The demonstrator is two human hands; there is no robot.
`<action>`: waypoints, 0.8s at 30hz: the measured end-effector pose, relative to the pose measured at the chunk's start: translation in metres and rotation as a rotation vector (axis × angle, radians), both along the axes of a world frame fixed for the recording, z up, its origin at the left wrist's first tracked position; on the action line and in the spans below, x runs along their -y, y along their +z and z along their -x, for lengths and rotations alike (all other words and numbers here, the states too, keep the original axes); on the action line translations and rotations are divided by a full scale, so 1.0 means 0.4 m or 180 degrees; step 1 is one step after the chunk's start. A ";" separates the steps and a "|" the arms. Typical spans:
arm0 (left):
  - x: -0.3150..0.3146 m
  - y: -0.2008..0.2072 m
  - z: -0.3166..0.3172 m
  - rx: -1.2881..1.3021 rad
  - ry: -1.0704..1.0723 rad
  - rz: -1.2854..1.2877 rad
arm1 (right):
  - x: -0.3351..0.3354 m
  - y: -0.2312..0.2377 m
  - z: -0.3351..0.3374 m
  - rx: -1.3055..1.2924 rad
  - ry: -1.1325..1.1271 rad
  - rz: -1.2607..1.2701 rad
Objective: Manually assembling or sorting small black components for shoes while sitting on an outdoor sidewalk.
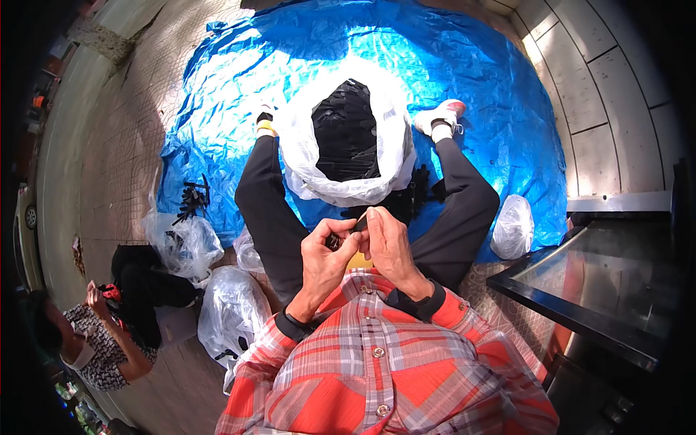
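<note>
My left hand (pixel 324 262) and my right hand (pixel 394 251) are close together in front of my chest, fingers bent and pinching. Between the fingertips is a small black piece (pixel 359 222), too small to name. Something dark with lighter streaks (pixel 333 241) shows in the curl of my left hand. Just beyond the hands, between my legs, stands a large white plastic bag (pixel 299 148), its mouth spread wide. Many flat black strips (pixel 346 134) fill it. More black pieces (pixel 413 194) lie behind my hands, on the near side of the bag, partly hidden.
A crumpled blue tarp (pixel 507 101) lies under the bag and my feet. At left are loose black pieces (pixel 191 201) and clear plastic bags (pixel 230 308). A tied white bag (pixel 513 227) and a black-framed glass panel (pixel 594 283) stand at right. Another person (pixel 109 341) sits at far left.
</note>
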State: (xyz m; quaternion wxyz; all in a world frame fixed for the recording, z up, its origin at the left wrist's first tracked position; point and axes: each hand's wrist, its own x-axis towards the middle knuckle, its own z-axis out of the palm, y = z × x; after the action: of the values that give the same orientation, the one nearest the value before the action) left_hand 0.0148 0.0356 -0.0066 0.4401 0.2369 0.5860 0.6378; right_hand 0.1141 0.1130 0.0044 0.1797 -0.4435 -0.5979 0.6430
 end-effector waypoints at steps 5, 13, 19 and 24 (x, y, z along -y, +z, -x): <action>0.007 -0.015 0.010 -0.0607 -0.0040 0.0147 | 0.019 -0.021 0.003 -0.0228 0.0248 -0.1686; -0.003 -0.002 -0.012 0.0115 -0.0019 -0.0267 | 0.008 -0.022 -0.009 -0.1370 -0.0474 0.0963; 0.002 -0.023 -0.012 0.1013 -0.0093 -0.0459 | 0.006 -0.008 -0.012 -0.1173 -0.0366 0.0736; -0.004 -0.021 -0.015 0.1075 0.0062 -0.0292 | 0.011 -0.018 -0.019 -0.0901 -0.0136 0.0018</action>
State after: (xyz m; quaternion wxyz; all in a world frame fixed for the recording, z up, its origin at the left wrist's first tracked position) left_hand 0.0208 0.0372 -0.0150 0.5149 0.1406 0.4762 0.6988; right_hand 0.1216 0.1086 -0.0026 0.2746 -0.3616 -0.5553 0.6968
